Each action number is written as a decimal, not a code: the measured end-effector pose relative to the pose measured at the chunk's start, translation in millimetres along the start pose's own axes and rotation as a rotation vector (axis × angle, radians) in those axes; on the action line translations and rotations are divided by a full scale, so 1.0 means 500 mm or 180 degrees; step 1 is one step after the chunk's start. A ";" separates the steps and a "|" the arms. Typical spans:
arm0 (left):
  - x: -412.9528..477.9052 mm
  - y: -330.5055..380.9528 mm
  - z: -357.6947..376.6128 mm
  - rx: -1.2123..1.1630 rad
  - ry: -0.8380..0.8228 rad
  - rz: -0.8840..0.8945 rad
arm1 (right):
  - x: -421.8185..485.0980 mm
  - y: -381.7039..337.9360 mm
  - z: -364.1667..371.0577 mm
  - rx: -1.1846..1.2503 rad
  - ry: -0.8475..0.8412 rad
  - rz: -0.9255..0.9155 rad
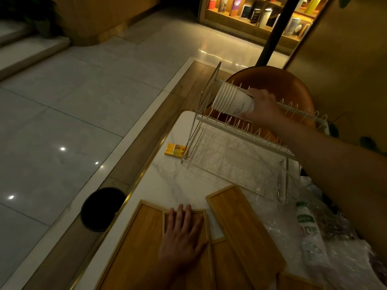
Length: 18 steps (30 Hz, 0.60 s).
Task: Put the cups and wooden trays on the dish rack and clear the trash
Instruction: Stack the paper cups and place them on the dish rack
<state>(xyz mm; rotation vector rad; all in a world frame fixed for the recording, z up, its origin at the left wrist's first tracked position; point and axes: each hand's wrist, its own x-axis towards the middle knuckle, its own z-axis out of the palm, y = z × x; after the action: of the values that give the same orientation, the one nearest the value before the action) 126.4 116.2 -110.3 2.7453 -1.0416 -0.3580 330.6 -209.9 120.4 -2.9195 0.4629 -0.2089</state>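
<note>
Head view: cup stack (231, 100) being clamped sideways in right hand (260, 107) for seating on dish rack (247, 136) prongs beneath; left hand (182, 235) being pressed flat, fingers spread, on wooden trays (245, 233), steadying them.

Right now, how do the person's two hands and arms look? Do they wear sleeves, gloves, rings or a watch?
Both are bare. The right hand and its long forearm show no sleeve, glove or watch up to the picture's edge. The left hand has no glove and no ring that I can see; its wrist is also uncovered. The light is dim, so small marks cannot be told.
</note>
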 end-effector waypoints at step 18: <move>-0.064 -0.032 -0.090 -0.0017 -0.0210 0.0001 | -0.304 -0.006 -0.087 0.1397 0.0769 0.0062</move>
<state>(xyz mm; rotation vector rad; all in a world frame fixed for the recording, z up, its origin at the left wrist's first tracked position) 126.1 153.1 -66.5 2.7459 -1.0553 -0.4533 181.4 -165.4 146.5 -2.4689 0.4168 -0.5849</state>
